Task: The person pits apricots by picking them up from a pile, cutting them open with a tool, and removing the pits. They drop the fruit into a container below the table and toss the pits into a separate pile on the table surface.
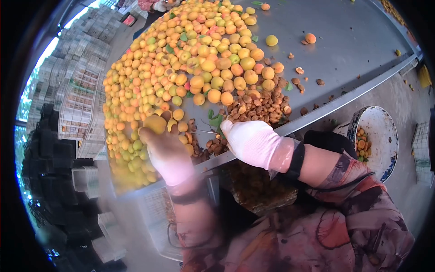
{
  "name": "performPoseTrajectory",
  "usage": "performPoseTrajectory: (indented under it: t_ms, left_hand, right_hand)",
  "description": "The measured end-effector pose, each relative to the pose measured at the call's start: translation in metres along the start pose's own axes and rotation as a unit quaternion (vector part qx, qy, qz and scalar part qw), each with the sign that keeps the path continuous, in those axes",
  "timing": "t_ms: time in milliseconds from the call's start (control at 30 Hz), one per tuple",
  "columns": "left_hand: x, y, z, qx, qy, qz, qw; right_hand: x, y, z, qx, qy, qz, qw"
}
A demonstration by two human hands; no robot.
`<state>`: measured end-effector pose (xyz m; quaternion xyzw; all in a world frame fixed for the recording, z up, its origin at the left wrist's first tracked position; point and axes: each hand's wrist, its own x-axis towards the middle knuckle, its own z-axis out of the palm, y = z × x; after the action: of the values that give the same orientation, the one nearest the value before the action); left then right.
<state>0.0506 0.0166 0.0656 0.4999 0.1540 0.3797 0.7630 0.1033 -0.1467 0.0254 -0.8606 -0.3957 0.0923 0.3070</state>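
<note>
Blurred by motion, my left hand wears a light glove with darkened fingertips and has its fingers around a yellow-orange apricot at the heap's near edge. My right hand, in a white glove, is closed on a small knife, whose thin blade points left towards my left hand. Many apricots in yellow, orange and green are heaped on the metal table. Brown pits lie in a pile just beyond my right hand, with more between both hands.
A raised metal rim borders the table's near side. On the right stands a white bucket with apricots inside. Stacked crates fill the left. Below the rim sits a container of pits. Another person's gloved hand shows at the top.
</note>
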Motion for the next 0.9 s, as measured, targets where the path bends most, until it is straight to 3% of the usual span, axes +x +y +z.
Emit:
performPoseTrajectory:
  t_ms: [33,67,133,200,300,333,367,400,433,467,533,567,700,767,800,833,867,900]
  left_hand:
    - [0.008,-0.01,-0.013,0.091,-0.007,0.026,0.995]
    - [0.01,-0.014,-0.021,0.089,-0.002,0.028,0.996]
    - [0.005,-0.017,-0.023,0.021,-0.086,-0.12,0.989]
    - [-0.009,-0.023,-0.012,0.054,-0.107,-0.102,0.988]
    - [-0.022,-0.021,0.002,0.264,-0.148,-0.093,0.949]
    - [-0.024,-0.025,0.002,0.263,-0.149,-0.094,0.949]
    - [-0.026,-0.031,0.001,0.402,-0.185,0.071,0.894]
    - [-0.027,-0.038,-0.002,0.521,-0.212,0.232,0.794]
    - [-0.028,-0.047,-0.006,0.43,-0.19,0.15,0.87]
    - [-0.029,-0.052,-0.01,0.431,-0.189,0.149,0.87]
    - [-0.031,-0.055,-0.012,0.52,-0.181,0.172,0.817]
    - [-0.036,-0.053,-0.013,0.609,-0.173,0.231,0.739]
    - [-0.045,-0.058,-0.021,0.568,-0.186,0.199,0.777]
    - [-0.049,-0.046,-0.012,0.502,-0.227,0.125,0.825]
    - [-0.051,-0.041,-0.009,0.502,-0.229,0.122,0.825]
    - [-0.052,-0.036,-0.007,0.387,-0.189,-0.019,0.902]
    - [-0.053,-0.034,-0.006,0.255,-0.141,-0.16,0.943]
    - [-0.053,-0.035,-0.009,0.255,-0.141,-0.163,0.943]
  right_hand:
    - [0.0,-0.002,-0.004,0.01,0.034,-0.008,0.999]
    - [0.001,-0.003,-0.007,0.018,0.063,-0.02,0.998]
    - [0.008,0.003,-0.007,0.138,0.162,-0.026,0.977]
    - [0.017,0.003,-0.001,0.329,0.209,-0.013,0.921]
    - [0.027,-0.003,0.0,0.364,0.278,-0.04,0.888]
    - [0.029,-0.005,0.0,0.363,0.278,-0.038,0.888]
    - [0.03,-0.008,0.0,0.337,0.287,-0.031,0.896]
    - [0.03,-0.011,-0.001,0.311,0.296,-0.024,0.903]
    - [0.029,-0.015,-0.001,0.333,0.279,0.001,0.901]
    - [0.029,-0.014,0.001,0.333,0.279,0.002,0.901]
    - [0.029,-0.012,0.007,0.278,0.27,-0.004,0.922]
    - [0.028,-0.009,0.009,0.245,0.291,-0.031,0.924]
    - [0.019,0.001,0.013,0.204,0.278,-0.084,0.935]
    - [0.017,0.004,0.012,0.183,0.245,-0.117,0.945]
    - [0.016,0.004,0.011,0.184,0.244,-0.114,0.945]
    - [0.015,0.003,0.01,0.163,0.232,-0.133,0.95]
    - [0.015,0.003,0.008,0.142,0.219,-0.153,0.953]
    - [0.013,0.004,0.004,0.12,0.189,-0.184,0.957]
